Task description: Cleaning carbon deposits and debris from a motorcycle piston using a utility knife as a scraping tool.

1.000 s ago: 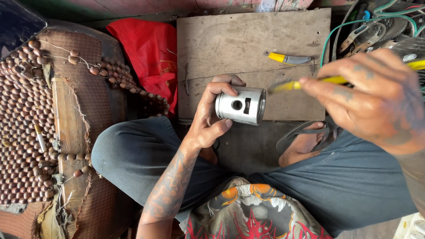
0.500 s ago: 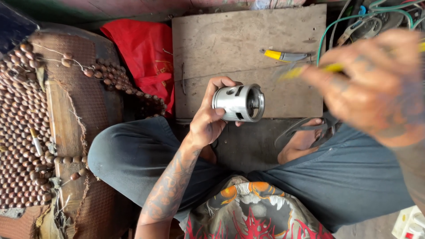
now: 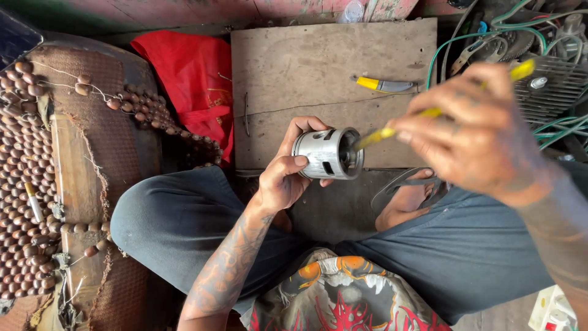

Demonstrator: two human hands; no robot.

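Piston [image 3: 326, 154]: hollow metal cylinder, dull silver, slotted skirt, lying on its side above the person's lap, open end facing right. The left hand [image 3: 286, 178] is gripping it, fingers curled over the top and thumb pressing the near wall. A yellow-handled tool [image 3: 429, 113], thin and rod-like, is poking its tip into the open end; what lies inside is too dark to tell. The right hand [image 3: 474, 138], blurred, is closing around that tool, held apart from the left hand.

Wooden board [image 3: 334, 79]: flat, worn, grey-brown, scratched, lying just beyond the piston. A small knife [image 3: 384, 84] with a yellow handle and grey blade is resting on it.

Red cloth [image 3: 190, 79]: crumpled, soft, lying left of the board.

Beaded seat cover [image 3: 24, 202]: brown wooden beads strung in rows over a frayed woven cushion, sitting at far left.

Green wires [image 3: 551, 129] and a finned metal engine part [image 3: 548, 89] are showing at upper right
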